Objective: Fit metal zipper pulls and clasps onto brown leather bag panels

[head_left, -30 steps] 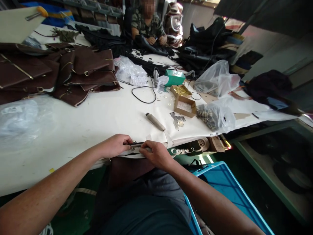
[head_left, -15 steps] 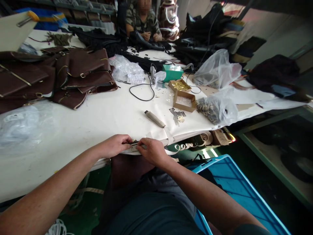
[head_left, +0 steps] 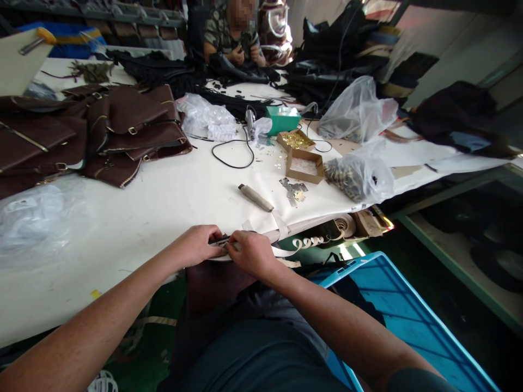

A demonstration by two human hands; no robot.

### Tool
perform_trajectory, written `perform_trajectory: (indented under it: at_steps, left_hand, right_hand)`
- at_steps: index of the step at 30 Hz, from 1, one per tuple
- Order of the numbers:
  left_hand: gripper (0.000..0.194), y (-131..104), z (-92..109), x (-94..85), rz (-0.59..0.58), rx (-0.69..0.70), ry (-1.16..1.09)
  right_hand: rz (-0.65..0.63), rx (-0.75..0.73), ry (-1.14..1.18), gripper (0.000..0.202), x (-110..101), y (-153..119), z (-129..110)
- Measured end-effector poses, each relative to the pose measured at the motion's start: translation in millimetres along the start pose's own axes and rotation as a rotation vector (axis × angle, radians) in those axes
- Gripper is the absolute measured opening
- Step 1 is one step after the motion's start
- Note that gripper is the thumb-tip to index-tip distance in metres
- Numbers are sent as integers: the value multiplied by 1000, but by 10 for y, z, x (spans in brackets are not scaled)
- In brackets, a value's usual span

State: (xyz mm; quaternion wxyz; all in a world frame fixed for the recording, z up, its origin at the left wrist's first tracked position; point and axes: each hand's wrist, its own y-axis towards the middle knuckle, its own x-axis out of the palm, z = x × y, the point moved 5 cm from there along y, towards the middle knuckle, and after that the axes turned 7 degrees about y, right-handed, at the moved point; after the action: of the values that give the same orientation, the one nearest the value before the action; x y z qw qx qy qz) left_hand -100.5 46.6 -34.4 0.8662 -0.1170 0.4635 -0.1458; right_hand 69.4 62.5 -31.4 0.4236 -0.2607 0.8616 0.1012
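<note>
Thin pale-and-dark strip [head_left: 222, 242]'s pinched in my left hand [head_left: 199, 244] and right hand [head_left: 254, 251], could probably skew if either grip slackens.

A narrow strip, banded pale and dark, [head_left: 222, 244] runs along the near edge of the long white table [head_left: 163, 209], mostly covered, its material too small to tell. Below that edge a dark reddish-brown, leather-like panel [head_left: 207, 287] hangs in shadow; whether the two join cannot be seen.
</note>
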Motion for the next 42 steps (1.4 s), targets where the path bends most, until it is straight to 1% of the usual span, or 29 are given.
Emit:
perform_trajectory:
  at_steps: [5,9,12,15,21,26,32,37,42]
  left_hand:
    - [38,31,43,-14,-12,-17,68]
    - [37,43,60,-24,-45,-12,100]
    - [32,49,67,-25,-59,-13,119]
    - [32,58,97,-14,-59,-16,162]
    - [23,80,213,3,-43,-49,287]
    - [32,124,260,-12,-77,-33,327]
    - [30,168,268,-12,-116,-9,351]
    - [30,178,269,2,-121,-13,365]
    - [35,182,273,4,-125,-33,384]
  right_hand:
    - [-7,-15,-14,14,-1,-12,24]
    - [-27,-33,-56,18,-63,-43,14]
    - [-53,-13,-92,20,-137,-61,7]
    - [-80,15,-120,20,-177,-52,16]
    - [-88,50,-166,23,-142,5,55]
    - [-90,49,-188,23,-149,9,42]
    - [-101,-15,-199,26,-215,-5,30]
    - [-94,10,-223,26,-206,29,54]
    - [-105,19,-237,26,-177,44,86]
